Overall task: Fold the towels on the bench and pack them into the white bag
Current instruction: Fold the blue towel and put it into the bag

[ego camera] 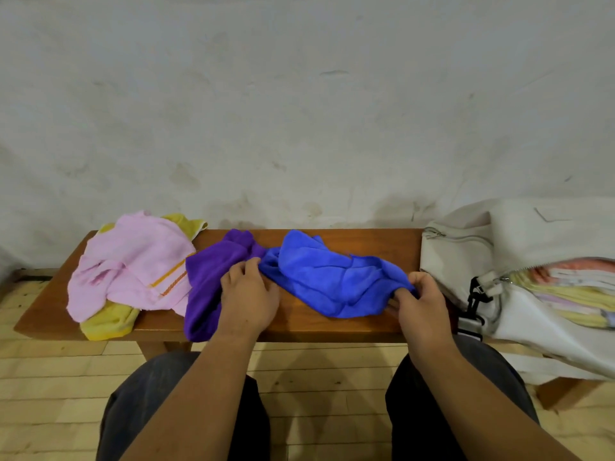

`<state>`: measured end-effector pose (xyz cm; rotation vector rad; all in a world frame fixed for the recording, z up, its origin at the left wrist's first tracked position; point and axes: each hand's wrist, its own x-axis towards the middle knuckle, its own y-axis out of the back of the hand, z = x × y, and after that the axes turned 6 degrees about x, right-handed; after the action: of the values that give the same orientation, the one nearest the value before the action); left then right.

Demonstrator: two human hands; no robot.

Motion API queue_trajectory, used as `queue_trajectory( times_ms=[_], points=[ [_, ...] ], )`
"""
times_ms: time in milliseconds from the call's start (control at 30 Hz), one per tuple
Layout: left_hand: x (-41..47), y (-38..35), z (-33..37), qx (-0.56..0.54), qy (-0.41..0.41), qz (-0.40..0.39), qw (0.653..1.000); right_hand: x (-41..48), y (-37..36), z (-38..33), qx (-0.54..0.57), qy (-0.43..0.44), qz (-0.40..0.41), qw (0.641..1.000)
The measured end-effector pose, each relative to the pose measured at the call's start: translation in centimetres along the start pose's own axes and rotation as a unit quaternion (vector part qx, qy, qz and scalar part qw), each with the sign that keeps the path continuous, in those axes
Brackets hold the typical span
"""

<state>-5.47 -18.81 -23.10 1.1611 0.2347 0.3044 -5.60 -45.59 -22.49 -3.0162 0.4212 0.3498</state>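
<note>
A crumpled blue towel [332,277] lies in the middle of the wooden bench [366,242]. My left hand [249,294] pinches its left edge. My right hand [421,306] grips its right corner. A purple towel [209,281] lies bunched just left of it, partly under my left hand. Further left a pink towel [133,264] with an orange stripe rests on a yellow towel [109,322]. The white bag [466,247] sits unzipped at the bench's right end, with several folded pastel towels [572,294] stacked inside.
A stained pale wall [299,111] rises directly behind the bench. My knees in dark trousers [149,394] are close to the bench's front edge over a light wooden floor [316,377]. A black strap clip [476,294] hangs on the bag's front.
</note>
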Motion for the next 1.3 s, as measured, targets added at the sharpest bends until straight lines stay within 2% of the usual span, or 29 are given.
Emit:
queue_trajectory(
  times_ms=[67, 100, 200, 333, 400, 500, 600, 700, 833, 933, 1067, 1200, 1300],
  points=[
    [-1.0, 0.1, 1.8, -0.072, -0.107, 0.038, 0.991, -0.1, 0.2, -0.4, 0.025, -0.005, -0.005, 1.000],
    [-1.8, 0.1, 3.0, -0.116, -0.158, 0.029, 0.980, 0.0, 0.2, -0.5, 0.034, -0.007, -0.008, 0.999],
    [-3.9, -0.5, 5.9, -0.224, -0.217, -0.057, 0.948, -0.5, 0.0, -0.9, 0.058, -0.014, -0.025, 0.998],
    [-5.0, -1.6, 8.1, -0.266, -0.219, -0.174, 0.922, -1.3, 0.1, -1.4, 0.064, -0.020, -0.086, 0.994],
    [-5.1, -2.0, 8.8, -0.279, -0.218, -0.196, 0.914, -1.4, 0.1, -1.2, 0.064, -0.035, -0.110, 0.991],
    [-5.2, -2.1, 9.8, -0.290, -0.196, -0.158, 0.923, -1.3, 0.1, -0.9, 0.066, -0.036, -0.135, 0.988],
    [-5.1, -2.3, 10.4, -0.316, -0.185, -0.138, 0.920, -1.7, 0.4, -0.7, -0.013, 0.030, -0.133, 0.991],
    [-4.7, -2.4, 10.4, -0.317, -0.175, -0.127, 0.923, -1.5, 0.8, -0.7, -0.043, 0.081, -0.084, 0.992],
    [-4.3, -1.9, 10.2, -0.313, -0.179, -0.089, 0.928, -1.1, 1.4, -1.0, -0.036, 0.084, -0.040, 0.995],
    [-4.3, -1.0, 10.0, -0.357, -0.165, -0.094, 0.915, -1.1, 1.6, -0.9, -0.070, 0.109, -0.014, 0.991],
    [-4.9, 0.0, 9.9, -0.399, -0.153, -0.121, 0.896, -1.1, 1.4, -1.1, -0.062, 0.115, 0.016, 0.991],
    [-5.1, 0.6, 9.3, -0.382, -0.145, -0.119, 0.905, -1.4, 0.9, -1.3, -0.040, 0.087, 0.002, 0.995],
    [-5.4, 0.9, 9.2, -0.385, -0.122, -0.140, 0.904, -2.2, 0.5, -1.3, -0.043, 0.118, -0.071, 0.990]
  ],
)
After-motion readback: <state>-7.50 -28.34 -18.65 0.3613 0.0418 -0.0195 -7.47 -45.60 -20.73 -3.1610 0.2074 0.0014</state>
